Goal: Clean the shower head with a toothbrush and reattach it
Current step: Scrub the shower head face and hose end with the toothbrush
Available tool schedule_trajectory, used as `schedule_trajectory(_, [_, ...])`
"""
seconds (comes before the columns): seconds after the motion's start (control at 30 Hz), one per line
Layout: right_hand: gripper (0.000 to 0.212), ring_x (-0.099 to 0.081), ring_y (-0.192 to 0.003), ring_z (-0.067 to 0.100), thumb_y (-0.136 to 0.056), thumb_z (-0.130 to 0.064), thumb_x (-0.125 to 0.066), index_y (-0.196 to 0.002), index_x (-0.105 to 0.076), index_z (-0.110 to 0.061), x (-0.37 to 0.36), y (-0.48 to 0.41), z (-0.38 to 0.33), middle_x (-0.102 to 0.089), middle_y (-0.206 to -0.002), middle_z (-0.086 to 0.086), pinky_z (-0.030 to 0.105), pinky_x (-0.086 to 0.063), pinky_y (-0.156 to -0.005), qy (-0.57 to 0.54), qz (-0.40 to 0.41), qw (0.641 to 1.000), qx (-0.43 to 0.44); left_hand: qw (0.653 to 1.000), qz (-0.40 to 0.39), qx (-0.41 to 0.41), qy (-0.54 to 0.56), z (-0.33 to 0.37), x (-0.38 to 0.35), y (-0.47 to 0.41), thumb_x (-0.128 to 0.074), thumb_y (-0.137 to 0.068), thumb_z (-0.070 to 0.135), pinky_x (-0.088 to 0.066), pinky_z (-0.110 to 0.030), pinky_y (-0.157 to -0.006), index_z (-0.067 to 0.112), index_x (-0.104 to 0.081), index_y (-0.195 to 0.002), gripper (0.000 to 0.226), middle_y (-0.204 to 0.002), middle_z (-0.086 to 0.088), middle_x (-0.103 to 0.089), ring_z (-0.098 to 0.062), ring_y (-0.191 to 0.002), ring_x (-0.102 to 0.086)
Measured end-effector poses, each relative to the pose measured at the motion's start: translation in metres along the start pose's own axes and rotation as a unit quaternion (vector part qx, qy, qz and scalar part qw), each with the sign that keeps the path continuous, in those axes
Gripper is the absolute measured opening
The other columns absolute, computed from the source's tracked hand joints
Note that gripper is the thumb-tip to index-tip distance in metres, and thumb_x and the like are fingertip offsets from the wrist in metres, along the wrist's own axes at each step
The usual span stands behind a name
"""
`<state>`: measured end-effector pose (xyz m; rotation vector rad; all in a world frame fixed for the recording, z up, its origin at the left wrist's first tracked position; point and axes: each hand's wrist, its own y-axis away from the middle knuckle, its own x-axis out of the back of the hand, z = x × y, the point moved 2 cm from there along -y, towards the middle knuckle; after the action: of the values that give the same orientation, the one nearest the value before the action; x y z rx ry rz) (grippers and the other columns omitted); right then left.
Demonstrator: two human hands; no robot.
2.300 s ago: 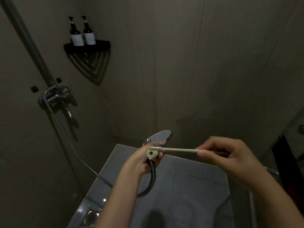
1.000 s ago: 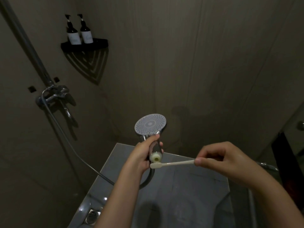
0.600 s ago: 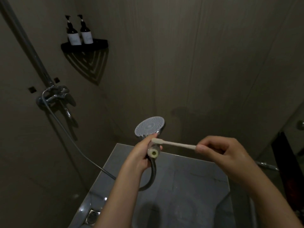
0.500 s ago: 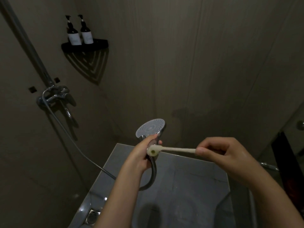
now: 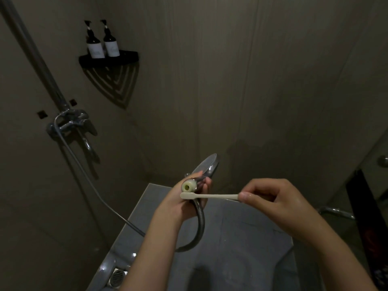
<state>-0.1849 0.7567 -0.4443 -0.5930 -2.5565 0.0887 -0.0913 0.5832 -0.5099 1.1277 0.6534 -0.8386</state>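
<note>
Two bare forearms reach into view from the bottom edge, each ending in a bare hand. The left hand (image 5: 178, 203) and its forearm carry no sleeve, cuff, watch, band or glove; the arm is uncovered as far down as the frame shows. The right hand (image 5: 273, 203) is likewise uncovered, with no ring visible on its fingers (image 5: 244, 196), and its forearm is unclothed to the frame's corner. The back of the right hand shows a faint wet-looking sheen. Fingernails are short and unpainted where they can be seen. Dim lighting hides finer detail.
</note>
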Motion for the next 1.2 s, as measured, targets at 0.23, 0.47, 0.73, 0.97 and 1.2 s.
schedule_trajectory(0.23, [0.025, -0.05, -0.059, 0.009, -0.074, -0.049, -0.063, -0.072, -0.071, -0.026, -0.002, 0.0, -0.001, -0.062, -0.066, 0.007, 0.022, -0.037, -0.054, -0.009, 0.002, 1.0, 0.025, 0.995, -0.09, 0.002, 0.053, 0.008, 0.002, 0.002, -0.084, -0.048, -0.013, -0.055, -0.022, -0.044, 0.002, -0.052, -0.101, 0.064, -0.069, -0.013, -0.062, -0.016, -0.053, -0.067])
schedule_trajectory(0.47, [0.016, -0.048, -0.058, 0.01, -0.079, -0.038, -0.067, -0.072, -0.069, -0.024, 0.005, -0.002, -0.006, -0.06, -0.063, 0.01, 0.026, -0.036, -0.054, -0.016, 0.109, 0.993, 0.032, 0.998, -0.005, -0.033, 0.05, 0.004, 0.0, 0.002, -0.062, -0.07, -0.004, -0.054, -0.024, -0.04, -0.006, -0.06, -0.08, 0.011, -0.073, -0.014, -0.058, -0.021, -0.046, -0.065])
schedule_trajectory(0.73, [0.014, -0.047, -0.055, 0.001, -0.081, -0.033, -0.066, -0.07, -0.071, -0.024, 0.003, -0.001, -0.003, -0.06, -0.059, -0.001, 0.017, -0.035, -0.052, 0.012, 0.042, 0.999, 0.007, 0.998, 0.039, -0.051, 0.025, 0.004, 0.002, -0.004, -0.049, -0.092, 0.006, -0.052, -0.023, -0.037, -0.003, -0.056, -0.075, 0.021, -0.06, -0.014, -0.06, -0.016, -0.043, -0.062])
schedule_trajectory(0.97, [0.014, -0.045, -0.054, 0.003, -0.085, -0.026, -0.066, -0.071, -0.069, -0.022, 0.003, -0.002, 0.0, -0.058, -0.06, 0.005, 0.024, -0.035, -0.052, 0.024, 0.118, 0.993, 0.015, 0.999, 0.027, -0.03, 0.036, 0.001, -0.001, -0.003, -0.054, -0.087, 0.006, -0.052, -0.024, -0.038, -0.004, -0.059, -0.08, 0.013, -0.065, -0.012, -0.059, -0.019, -0.046, -0.065])
schedule_trajectory(1.2, [0.02, -0.044, -0.052, -0.002, -0.073, -0.037, -0.063, -0.069, -0.072, -0.019, 0.005, 0.0, -0.012, -0.055, -0.054, -0.006, 0.011, -0.032, -0.049, -0.045, 0.033, 0.998, 0.003, 0.998, 0.047, -0.045, 0.027, 0.002, -0.004, 0.0, -0.051, -0.091, 0.006, -0.052, -0.024, -0.036, -0.005, -0.059, -0.068, 0.027, -0.057, -0.014, -0.059, -0.018, -0.042, -0.062])
